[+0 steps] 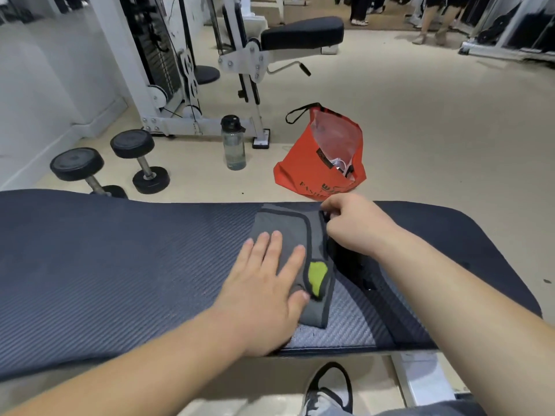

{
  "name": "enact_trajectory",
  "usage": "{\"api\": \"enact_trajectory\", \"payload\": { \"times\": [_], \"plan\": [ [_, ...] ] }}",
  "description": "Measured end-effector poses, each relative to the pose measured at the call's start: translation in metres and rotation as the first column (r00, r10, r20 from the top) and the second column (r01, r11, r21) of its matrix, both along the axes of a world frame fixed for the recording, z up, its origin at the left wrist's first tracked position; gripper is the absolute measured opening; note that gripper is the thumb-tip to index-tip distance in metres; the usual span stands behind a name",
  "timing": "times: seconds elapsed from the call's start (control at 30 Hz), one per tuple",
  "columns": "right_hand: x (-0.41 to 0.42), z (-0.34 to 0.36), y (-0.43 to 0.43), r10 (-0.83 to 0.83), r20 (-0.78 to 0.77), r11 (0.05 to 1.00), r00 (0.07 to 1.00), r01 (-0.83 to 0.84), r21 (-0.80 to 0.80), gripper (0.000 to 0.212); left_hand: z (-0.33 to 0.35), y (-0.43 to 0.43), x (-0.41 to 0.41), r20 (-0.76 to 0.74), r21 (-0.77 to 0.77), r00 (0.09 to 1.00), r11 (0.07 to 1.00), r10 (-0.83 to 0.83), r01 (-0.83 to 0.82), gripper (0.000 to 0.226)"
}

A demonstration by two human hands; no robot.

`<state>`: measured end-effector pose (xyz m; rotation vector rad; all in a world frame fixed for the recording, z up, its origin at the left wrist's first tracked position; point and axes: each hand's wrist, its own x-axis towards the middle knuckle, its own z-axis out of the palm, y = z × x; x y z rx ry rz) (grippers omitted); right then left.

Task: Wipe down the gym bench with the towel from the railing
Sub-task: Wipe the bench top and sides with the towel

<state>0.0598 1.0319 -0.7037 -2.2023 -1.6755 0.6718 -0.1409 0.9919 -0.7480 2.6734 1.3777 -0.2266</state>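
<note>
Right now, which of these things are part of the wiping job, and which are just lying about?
In the job: towel, gym bench, left hand pressing the towel, right hand pinching its far edge.
Lying about: water bottle, orange bag, two dumbbells.

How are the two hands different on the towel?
The left hand lies flat with straight fingers on the gray towel; the right hand is curled and pinches it. The left hand sits on the towel's near part, the right hand at its far edge. Both touch the towel on the bench.
</note>
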Motion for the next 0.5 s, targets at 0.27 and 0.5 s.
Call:
{"api": "enact_trajectory", "payload": {
  "times": [0.27,0.5],
  "plan": [
    [0.01,-0.004,-0.006,-0.037,-0.009,0.997,0.999,0.038,0.074,0.041,-0.005,0.061,0.015,-0.013,0.033,0.981,0.98,0.196,-0.195,0.07],
    [0.011,-0.004,-0.006,0.004,0.012,1.0,1.0,-0.005,0.013,0.033,-0.004,-0.019,-0.029,0.097,0.048,0.987,0.991,-0.132,0.128,0.071]
  ]
}}
